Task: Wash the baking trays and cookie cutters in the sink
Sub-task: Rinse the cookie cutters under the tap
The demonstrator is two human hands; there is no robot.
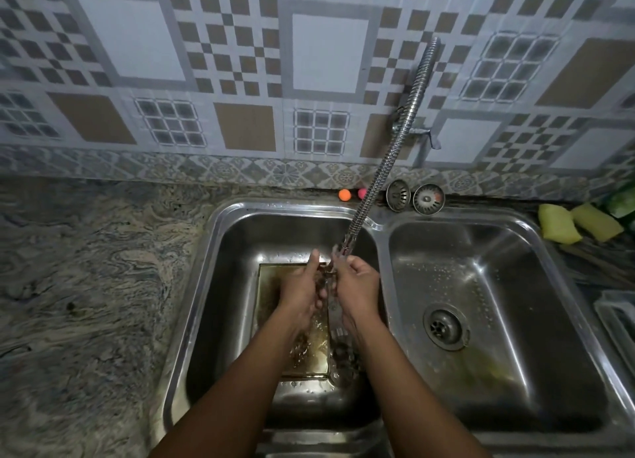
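A rectangular baking tray (pixel 269 306) lies flat in the left sink basin (pixel 226 285), filled with brown, dirty water. Above it my left hand (pixel 300 287) and my right hand (pixel 359 284) are pressed close together under the tip of the flexible metal faucet hose (pixel 385 169). Water runs over them. Between my fingers sits a small metal piece (pixel 328 271) that looks like a cookie cutter; both hands curl round it and it is mostly hidden and blurred.
The right basin (pixel 498 285) holds only its drain (pixel 445 325). Two strainer plugs (pixel 398 194) (pixel 428 199) and small orange (pixel 344 194) and pink (pixel 362 193) balls line the back ledge. Yellow sponges (pixel 558 224) lie at the right, granite counter (pixel 86 285) at the left.
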